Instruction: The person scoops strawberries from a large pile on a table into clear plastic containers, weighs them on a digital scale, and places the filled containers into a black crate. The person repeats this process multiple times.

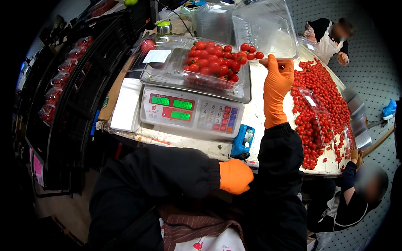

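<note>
My right hand (278, 80), in an orange glove, is raised beside the scale with nothing visible in its grasp. Several loose cherry tomatoes (251, 56) are just left of its fingertips, near the right rim of a clear plastic clamshell box (209, 81). That box holds a heap of cherry tomatoes (212, 59), and its lid is folded back to the left. It sits on the steel pan of a digital scale (188, 109) with lit green displays. My left hand (236, 176), also orange-gloved, is curled at the front table edge; its fingers are mostly hidden.
A blue tape dispenser (243, 141) stands right of the scale. Loose cherry tomatoes (329, 91) cover the table's right side. Stacked clear boxes (265, 28) stand behind. Black crates (84, 84) line the left. Two people (326, 37) are at the right.
</note>
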A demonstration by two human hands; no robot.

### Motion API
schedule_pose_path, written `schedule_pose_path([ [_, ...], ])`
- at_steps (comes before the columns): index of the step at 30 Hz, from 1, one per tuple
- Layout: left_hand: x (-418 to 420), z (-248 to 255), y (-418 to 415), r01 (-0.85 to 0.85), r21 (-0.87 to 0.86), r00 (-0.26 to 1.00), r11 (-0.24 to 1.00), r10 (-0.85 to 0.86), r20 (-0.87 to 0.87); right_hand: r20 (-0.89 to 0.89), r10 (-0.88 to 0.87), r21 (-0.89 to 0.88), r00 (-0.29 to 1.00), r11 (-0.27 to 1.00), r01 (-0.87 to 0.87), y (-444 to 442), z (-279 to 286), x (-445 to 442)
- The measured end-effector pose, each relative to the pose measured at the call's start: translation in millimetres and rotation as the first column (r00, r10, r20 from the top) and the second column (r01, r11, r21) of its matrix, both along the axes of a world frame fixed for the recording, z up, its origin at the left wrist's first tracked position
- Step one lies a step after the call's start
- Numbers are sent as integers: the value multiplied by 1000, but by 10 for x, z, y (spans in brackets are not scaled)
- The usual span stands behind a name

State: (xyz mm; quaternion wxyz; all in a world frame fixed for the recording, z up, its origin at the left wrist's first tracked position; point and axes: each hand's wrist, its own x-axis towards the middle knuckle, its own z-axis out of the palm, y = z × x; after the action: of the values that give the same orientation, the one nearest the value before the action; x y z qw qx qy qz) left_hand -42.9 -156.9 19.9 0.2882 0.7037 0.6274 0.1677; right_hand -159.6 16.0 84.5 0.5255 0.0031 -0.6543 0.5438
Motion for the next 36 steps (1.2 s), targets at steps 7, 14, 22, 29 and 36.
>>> schedule_pose_path([
  [7, -10, 25, 25, 25, -58, 999, 998, -27, -19, -9, 16, -15, 1000, 1000, -16, 84, 73, 53],
  [14, -14, 41, 18, 24, -94, 999, 995, -28, -37, -36, 95, -132, 995, 986, -99, 167, 143, 137],
  [22, -34, -5, 19, 24, -95, 999, 995, -26, -27, -25, 90, -174, 996, 980, -93, 225, 186, 236],
  [29, -77, 79, 5, 18, -89, 1000, 996, -20, -20, 5, 56, -336, 998, 940, -51, 643, -112, 848],
  [36, -131, 27, 94, -35, -144, 950, 989, 77, 303, 43, 74, -744, 996, 668, -17, 867, -997, 1526],
])
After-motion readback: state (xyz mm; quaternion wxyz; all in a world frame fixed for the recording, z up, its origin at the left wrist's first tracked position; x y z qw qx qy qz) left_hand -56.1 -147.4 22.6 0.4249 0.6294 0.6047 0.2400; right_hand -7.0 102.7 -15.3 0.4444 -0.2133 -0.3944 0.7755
